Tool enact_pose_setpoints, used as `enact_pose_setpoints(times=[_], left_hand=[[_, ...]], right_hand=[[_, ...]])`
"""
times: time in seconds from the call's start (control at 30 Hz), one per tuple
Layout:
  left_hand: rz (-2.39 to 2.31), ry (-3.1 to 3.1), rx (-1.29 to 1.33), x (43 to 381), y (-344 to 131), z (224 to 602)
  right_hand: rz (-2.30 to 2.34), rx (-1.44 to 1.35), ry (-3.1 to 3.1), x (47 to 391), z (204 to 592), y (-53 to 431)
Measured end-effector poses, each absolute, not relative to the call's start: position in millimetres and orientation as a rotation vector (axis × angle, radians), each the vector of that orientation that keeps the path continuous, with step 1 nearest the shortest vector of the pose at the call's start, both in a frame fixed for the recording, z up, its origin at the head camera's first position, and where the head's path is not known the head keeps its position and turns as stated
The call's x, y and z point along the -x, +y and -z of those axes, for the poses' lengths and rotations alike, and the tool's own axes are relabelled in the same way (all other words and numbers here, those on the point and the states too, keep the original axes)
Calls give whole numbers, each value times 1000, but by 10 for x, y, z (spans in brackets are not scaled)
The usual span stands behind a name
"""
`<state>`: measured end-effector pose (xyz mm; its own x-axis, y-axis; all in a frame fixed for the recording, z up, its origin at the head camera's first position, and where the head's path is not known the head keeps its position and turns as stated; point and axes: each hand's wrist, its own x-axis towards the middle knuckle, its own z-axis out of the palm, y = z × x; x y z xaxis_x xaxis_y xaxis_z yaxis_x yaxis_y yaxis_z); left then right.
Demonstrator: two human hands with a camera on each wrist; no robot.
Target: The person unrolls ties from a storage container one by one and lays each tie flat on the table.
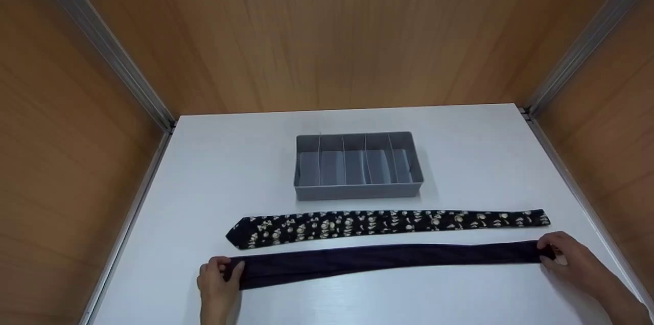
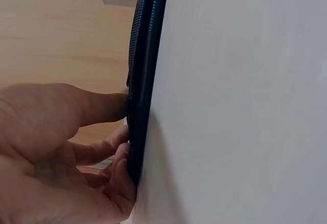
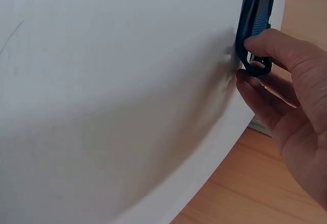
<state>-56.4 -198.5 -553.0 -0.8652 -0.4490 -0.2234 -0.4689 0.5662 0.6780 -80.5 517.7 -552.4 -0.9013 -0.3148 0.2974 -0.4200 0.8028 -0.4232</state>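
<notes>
A dark navy necktie (image 1: 388,257) stretches left to right along the near part of the white table. At its wide end, my left hand (image 1: 218,280) pinches the cloth between thumb and fingers; the left wrist view shows the folded layers of the dark tie (image 2: 141,55) edge-on beside the thumb. My right hand (image 1: 572,258) pinches the narrow end, which curls into a loop by the fingers in the right wrist view. Just behind it lies a black necktie (image 1: 352,225) with a cream print, flat and roughly parallel, its pointed wide end to the left.
A grey divided box (image 1: 357,191) with several narrow compartments stands behind the ties on the white table (image 1: 214,161). Wooden panels (image 1: 347,33) rise at the back and both sides, with metal rails along the side edges.
</notes>
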Motion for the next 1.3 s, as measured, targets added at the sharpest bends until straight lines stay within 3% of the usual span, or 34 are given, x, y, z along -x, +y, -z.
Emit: enact_pose_setpoints(times=[0.4, 0.77, 1.3], left_hand=[[-1188, 2769, 854, 570, -1959, 5516], [-1201, 2821, 809, 580, -1907, 5507], [-1166, 2802, 797, 618, -1896, 5492]], right_hand=[[-611, -464, -2674, 724, 5627, 5178], [-698, -158, -2862, 609, 5613, 5200], [-671, -121, -2883, 585, 5588, 5207]])
